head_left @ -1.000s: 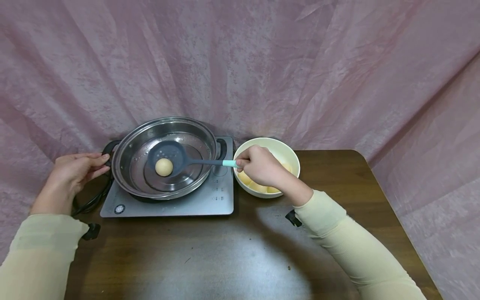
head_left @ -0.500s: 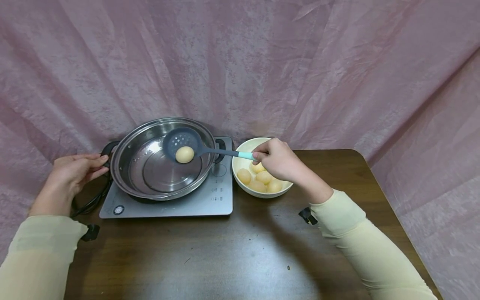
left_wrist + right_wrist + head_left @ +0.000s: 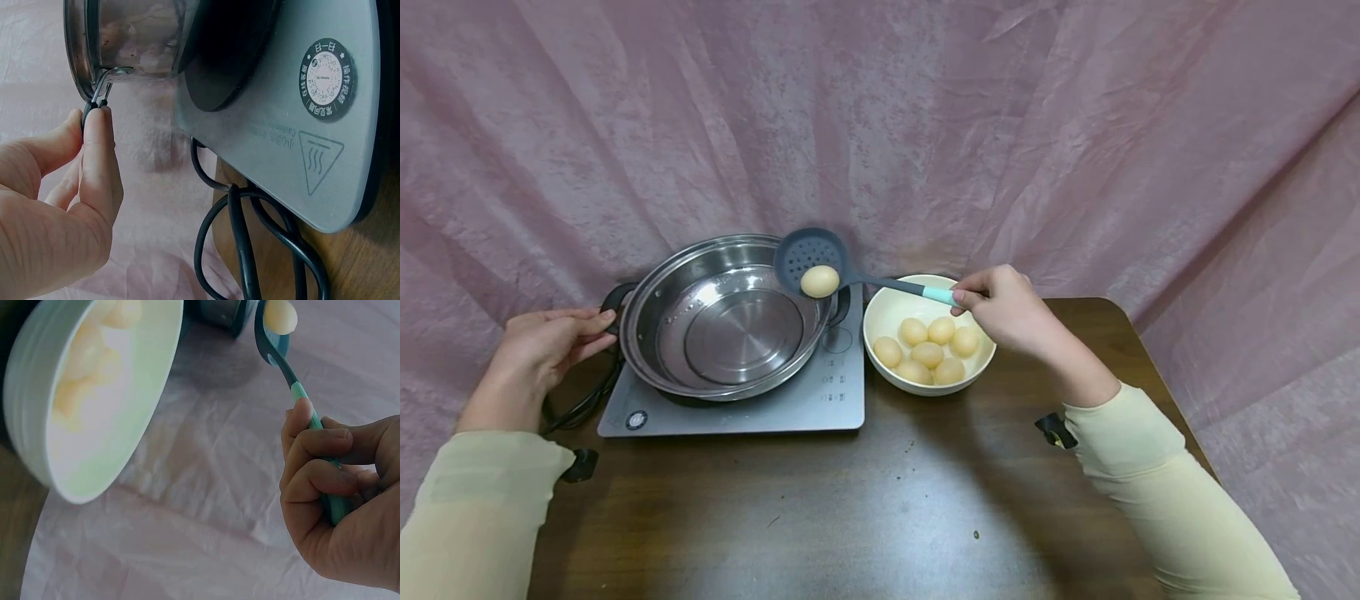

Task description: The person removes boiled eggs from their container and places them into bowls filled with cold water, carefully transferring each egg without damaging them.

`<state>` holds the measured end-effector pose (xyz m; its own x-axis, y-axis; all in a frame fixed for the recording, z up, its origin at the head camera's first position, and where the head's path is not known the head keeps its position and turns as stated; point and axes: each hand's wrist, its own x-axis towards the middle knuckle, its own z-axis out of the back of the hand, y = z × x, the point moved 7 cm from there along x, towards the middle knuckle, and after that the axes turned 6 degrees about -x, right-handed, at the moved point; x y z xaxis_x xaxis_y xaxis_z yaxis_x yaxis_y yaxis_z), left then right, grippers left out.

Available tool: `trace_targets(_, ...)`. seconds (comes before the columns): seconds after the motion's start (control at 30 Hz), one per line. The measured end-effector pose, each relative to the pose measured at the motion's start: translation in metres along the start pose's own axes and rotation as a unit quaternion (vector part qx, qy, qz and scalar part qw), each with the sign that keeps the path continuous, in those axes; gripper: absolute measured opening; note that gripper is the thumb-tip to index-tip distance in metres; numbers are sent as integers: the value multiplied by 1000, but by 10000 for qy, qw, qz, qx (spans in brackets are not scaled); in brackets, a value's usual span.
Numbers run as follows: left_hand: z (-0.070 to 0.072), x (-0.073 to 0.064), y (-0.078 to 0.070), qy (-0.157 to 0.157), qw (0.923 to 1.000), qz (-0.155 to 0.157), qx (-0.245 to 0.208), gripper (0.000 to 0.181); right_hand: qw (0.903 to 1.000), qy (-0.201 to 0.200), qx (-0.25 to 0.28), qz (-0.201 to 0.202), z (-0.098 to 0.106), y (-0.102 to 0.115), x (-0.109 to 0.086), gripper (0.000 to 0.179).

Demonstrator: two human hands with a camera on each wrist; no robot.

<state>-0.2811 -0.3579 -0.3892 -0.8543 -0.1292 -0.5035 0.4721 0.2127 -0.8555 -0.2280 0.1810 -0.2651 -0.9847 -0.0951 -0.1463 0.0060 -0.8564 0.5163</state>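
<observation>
My right hand [image 3: 1007, 308] grips the mint handle of a grey skimmer [image 3: 811, 250], fingers curled round it in the right wrist view. One pale egg [image 3: 820, 282] lies in the skimmer's perforated head, above the right rim of a steel pot [image 3: 745, 333]. With thumb and fingers, my left hand [image 3: 553, 346] pinches the pot's black left side handle [image 3: 87, 115]. A cream bowl [image 3: 891, 304] with several pale eggs [image 3: 927, 355] stands right of the pot, just left of and below my right hand. A little clear liquid seems to cover the pot's bottom.
Under the pot sits a silver induction cooker [image 3: 805, 408]. Its black cord [image 3: 240, 250] loops beside it on the left. A pink curtain [image 3: 880, 125] hangs behind the brown wooden table [image 3: 820, 517], and small crumbs lie on the tabletop.
My right hand has moved right and back, lifting the skimmer and its egg from over the pot's middle to its right rim. More of the bowl's eggs show. My left hand stays put.
</observation>
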Motion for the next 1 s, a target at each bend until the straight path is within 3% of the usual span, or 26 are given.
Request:
trace_targets(0.57,0,0,0,-6,10000,50,4,18,9980,-442,-121,-434,27,-49,-25,25)
trace_targets(1.0,0,-1,0,21,10000,0,-47,22,9963,-42,-137,-853,18,-96,-47,33)
